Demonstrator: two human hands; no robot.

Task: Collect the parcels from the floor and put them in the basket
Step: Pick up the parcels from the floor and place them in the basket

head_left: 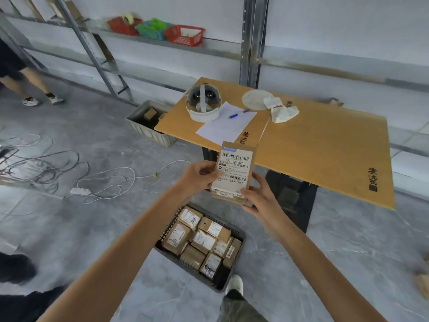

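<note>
Left hand (201, 176) and right hand (257, 197) grip a labelled parcel (234, 173); lower it gently into the basket's (240, 235) free corner.

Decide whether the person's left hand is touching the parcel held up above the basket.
Touching. The head view shows the left hand holding the parcel by its left edge, with the thumb on the label and no gap between them.

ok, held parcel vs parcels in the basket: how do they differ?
Held parcel is in the air, gripped by left hand and right hand; basket parcels lie packed in the basket. Held parcel shows its label squarely; basket parcels sit at mixed angles. Both are brown cardboard with white labels.
</note>
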